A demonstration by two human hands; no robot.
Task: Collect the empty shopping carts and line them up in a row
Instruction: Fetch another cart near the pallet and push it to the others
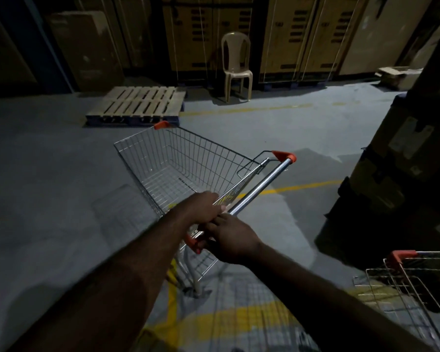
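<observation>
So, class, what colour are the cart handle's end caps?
Orange-red; the head view shows the far end cap best.

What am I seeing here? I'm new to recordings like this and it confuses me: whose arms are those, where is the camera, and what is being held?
There is no machine here. A person wears a camera on the head, so the single picture looks forward and down over their own arms. The left hand and right hand both grip the handle of an empty shopping cart, close together near one end. A second cart shows at the lower right. On the grey floor beyond are a pallet, a plastic chair and stacked cardboard boxes.
</observation>
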